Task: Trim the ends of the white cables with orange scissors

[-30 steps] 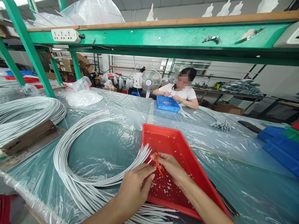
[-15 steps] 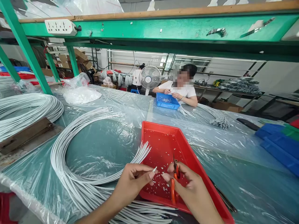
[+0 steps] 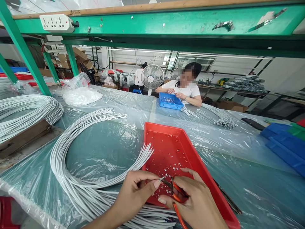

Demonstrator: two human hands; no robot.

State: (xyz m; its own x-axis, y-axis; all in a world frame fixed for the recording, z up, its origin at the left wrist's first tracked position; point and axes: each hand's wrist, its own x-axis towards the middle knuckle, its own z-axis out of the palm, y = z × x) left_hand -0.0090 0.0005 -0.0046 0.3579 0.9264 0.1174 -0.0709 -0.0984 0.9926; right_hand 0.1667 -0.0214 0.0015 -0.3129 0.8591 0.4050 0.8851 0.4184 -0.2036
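My left hand (image 3: 135, 192) pinches a white cable between thumb and fingertips, its tip (image 3: 162, 178) just poking out. In my right hand (image 3: 199, 198) are scissors (image 3: 175, 197) with orange handles, their dark blades at the cable tip. Whether the blades have closed on it I cannot tell. Both hands are over the near part of a red tray (image 3: 190, 149), which holds small white scraps (image 3: 175, 168). A looped bundle of white cables (image 3: 58, 156) lies to the left, some ends resting at the tray's edge and others passing under my left forearm.
A metal tool, perhaps tweezers (image 3: 228, 197), lies right of the tray. Another cable coil (image 3: 47, 106) and a metal block (image 3: 23, 136) are at left. Across the table a co-worker (image 3: 190, 92) works over a blue tray (image 3: 171, 105). A green shelf beam (image 3: 143, 25) spans overhead.
My right hand has turned the scissors from pointing up to pointing left and brought their blades to the cable tip. My left hand keeps its pinch almost in place.
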